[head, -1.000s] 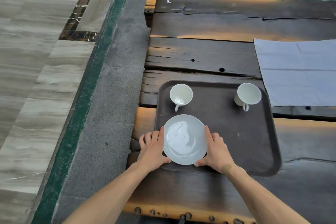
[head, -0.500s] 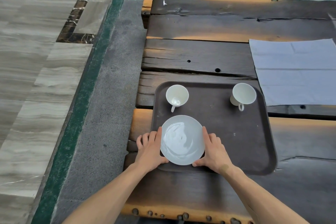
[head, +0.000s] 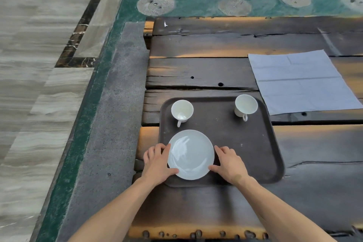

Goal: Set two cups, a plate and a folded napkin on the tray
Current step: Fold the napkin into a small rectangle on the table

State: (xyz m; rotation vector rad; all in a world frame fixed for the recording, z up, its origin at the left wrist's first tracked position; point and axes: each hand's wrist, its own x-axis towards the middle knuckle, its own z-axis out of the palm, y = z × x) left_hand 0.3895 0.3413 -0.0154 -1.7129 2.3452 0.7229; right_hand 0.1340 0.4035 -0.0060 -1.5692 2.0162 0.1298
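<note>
Soft daylight, plate (head: 191,154) glare, wide-angle distortion

Glazed white ware on a matt tray, rough dark wood beneath.

The plate (head: 191,154) and both cups (head: 182,111) (head: 246,105) look like glossy white ceramic, catching reflections. The tray (head: 255,143) is dull brown, probably plastic. The table (head: 196,72) is cracked, weathered wood; the napkin (head: 302,80) is creased, matt pale-blue paper or cloth.
</note>
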